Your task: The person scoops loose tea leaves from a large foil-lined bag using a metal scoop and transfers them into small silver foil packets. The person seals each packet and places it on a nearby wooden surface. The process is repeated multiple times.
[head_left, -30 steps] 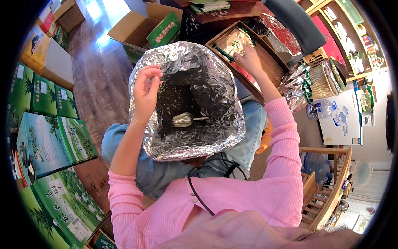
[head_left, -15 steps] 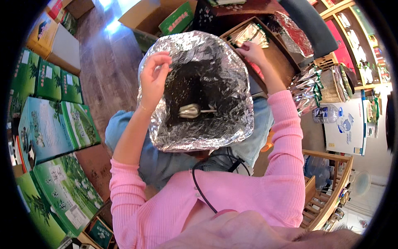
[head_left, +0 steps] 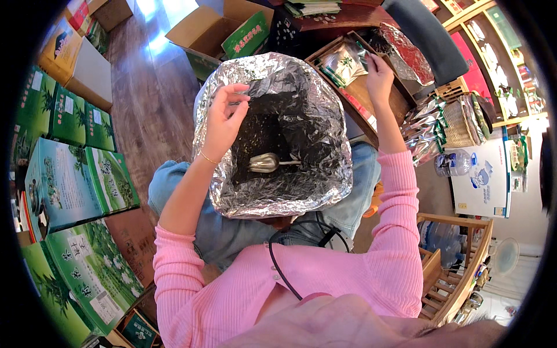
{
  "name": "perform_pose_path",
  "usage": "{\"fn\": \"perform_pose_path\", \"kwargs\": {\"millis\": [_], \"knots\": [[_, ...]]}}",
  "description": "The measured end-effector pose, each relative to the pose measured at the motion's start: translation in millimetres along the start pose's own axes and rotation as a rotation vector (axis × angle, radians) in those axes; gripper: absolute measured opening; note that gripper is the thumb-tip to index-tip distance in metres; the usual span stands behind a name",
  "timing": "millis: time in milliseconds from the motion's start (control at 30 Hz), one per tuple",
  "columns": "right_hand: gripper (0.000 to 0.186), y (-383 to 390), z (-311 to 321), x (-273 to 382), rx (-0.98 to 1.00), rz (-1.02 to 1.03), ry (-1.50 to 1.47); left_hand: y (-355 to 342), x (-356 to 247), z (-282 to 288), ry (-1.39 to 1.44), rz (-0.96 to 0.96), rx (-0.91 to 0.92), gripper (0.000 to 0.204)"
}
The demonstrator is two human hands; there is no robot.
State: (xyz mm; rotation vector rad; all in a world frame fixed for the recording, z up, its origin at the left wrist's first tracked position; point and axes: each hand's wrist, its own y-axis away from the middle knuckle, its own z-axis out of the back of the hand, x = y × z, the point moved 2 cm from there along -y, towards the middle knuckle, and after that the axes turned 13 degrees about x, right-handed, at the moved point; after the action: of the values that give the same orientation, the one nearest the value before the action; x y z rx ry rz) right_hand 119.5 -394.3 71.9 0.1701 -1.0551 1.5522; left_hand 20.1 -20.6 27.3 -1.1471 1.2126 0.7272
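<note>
A foil-lined bin (head_left: 339, 185) sits between my knees, with dark loose bits that look like tea leaves (head_left: 255, 130) inside. On them lies a shiny metal scoop (head_left: 266, 163), its handle pointing right. My left hand (head_left: 225, 119) hovers over the bin's left side, fingers loosely bent and apart, holding nothing. To the right, my right hand (head_left: 380, 78) is over a wooden tray (head_left: 400, 95), its fingers pinched at the edge of a small green-and-silver packet (head_left: 363, 57). More flat packets (head_left: 342, 62) lie piled in the tray beside it.
An open cardboard box (head_left: 200, 29) stands beyond the bin. Green printed boxes (head_left: 96, 272) are stacked along the left. At the right are a bundle of silver packets (head_left: 420, 124), a woven basket (head_left: 458, 122), a water bottle (head_left: 454, 163) and a wooden rack (head_left: 458, 267).
My right hand has moved rightward across the tray, from the near edge of the packet pile to its right side. My left hand has shifted slightly right and down.
</note>
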Motion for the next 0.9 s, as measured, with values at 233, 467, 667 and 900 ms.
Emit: {"fn": "perform_pose_path", "kwargs": {"millis": [233, 467, 667, 900], "knots": [[0.018, 63, 60, 132, 0.28, 0.076, -0.325, 4, -2, -13, 0.001, 0.076, 0.173, 0.068], [0.018, 128, 60, 181, 0.768, 0.011, -0.738, 8, -15, -15, 0.475, 0.079, 0.357, 0.062], [0.014, 138, 40, 151, 0.524, -0.17, -0.682, 29, -2, 9, 0.204, 0.008, 0.342, 0.017], [0.013, 142, 22, 127, 0.459, -0.345, -0.827, 39, -17, 20, 0.16, 0.108, 0.403, 0.021]]}}
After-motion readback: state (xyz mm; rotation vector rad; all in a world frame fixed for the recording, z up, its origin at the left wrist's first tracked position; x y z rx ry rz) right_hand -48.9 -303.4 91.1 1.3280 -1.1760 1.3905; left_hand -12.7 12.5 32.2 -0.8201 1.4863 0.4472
